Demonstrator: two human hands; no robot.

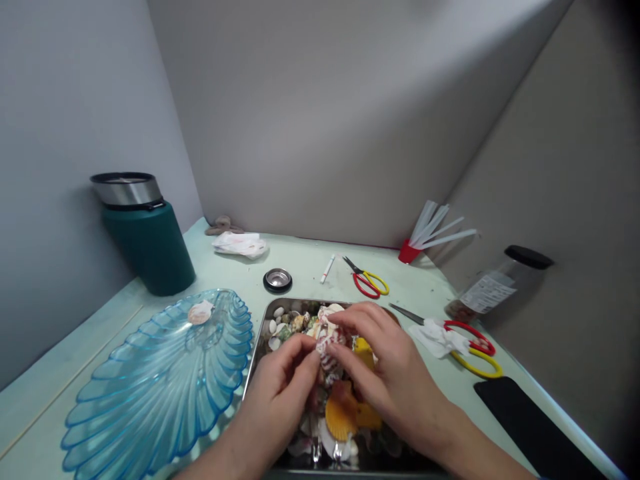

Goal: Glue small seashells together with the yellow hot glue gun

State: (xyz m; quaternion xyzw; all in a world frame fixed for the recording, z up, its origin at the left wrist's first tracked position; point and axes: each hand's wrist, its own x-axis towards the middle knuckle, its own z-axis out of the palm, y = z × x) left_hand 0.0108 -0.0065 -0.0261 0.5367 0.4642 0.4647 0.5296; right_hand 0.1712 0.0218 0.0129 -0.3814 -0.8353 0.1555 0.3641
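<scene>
Over a metal tray (pixel 261 333) of mixed seashells, a white seashell with reddish-brown bands (pixel 327 350) sits between my two hands. The thumb and forefinger of my left hand (pixel 283 380) pinch its left side. My right hand (pixel 387 363) curves round it from the right, thumb and fingertips against the shell. Below the hands lies an orange scallop shell (pixel 340 413), with a yellow piece (pixel 364 348) partly hidden behind my right hand. Small snail shells (pixel 299 323) fill the tray's far left corner.
Left stands a blue shell-shaped glass dish (pixel 165 393) bearing one scallop shell (pixel 201 312), with a green flask (pixel 150 247) behind. Two scissors (pixel 370 283) (pixel 470 340), a round lid (pixel 277 280), a red cup of sticks (pixel 410 251), a tilted jar (pixel 493 290) and a black phone-like slab (pixel 535 427) lie around.
</scene>
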